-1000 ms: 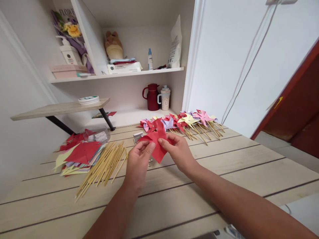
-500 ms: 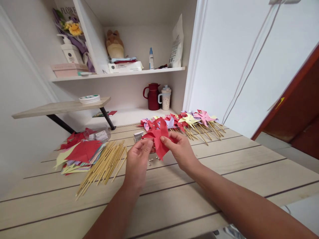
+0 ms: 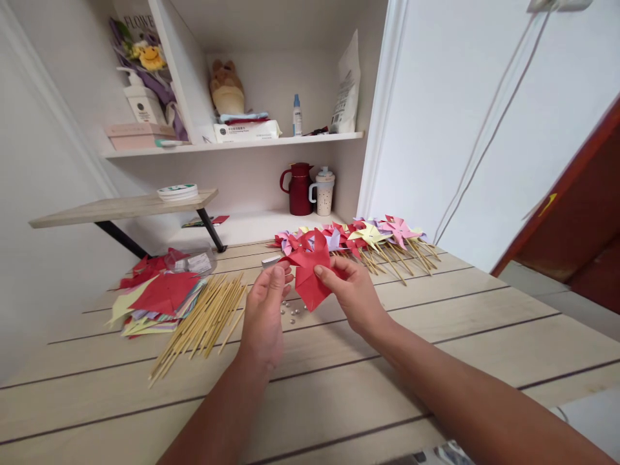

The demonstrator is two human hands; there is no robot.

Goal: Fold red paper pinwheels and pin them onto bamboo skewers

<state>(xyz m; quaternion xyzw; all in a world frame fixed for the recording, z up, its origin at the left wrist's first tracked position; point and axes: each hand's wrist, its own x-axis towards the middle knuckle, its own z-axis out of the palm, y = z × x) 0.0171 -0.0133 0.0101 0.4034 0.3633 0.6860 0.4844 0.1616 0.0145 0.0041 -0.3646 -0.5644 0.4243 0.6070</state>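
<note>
As hands (image 3: pixel 357 290) flank it, red paper (image 3: pixel 309 272), left-hand contact unclear

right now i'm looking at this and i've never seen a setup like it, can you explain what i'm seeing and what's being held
There is no machine here, just a person's two bare hands. The view comes from one camera worn on the head, looking forward and down. The right hand has a grip on a folded red paper, thumb in front. The left hand is at the paper's left edge; whether it pinches it is unclear. On the table, a pile of coloured paper and thin sticks lie to the left, small shiny beads near the hands, and pinwheels on sticks beyond, toward the right.
</note>
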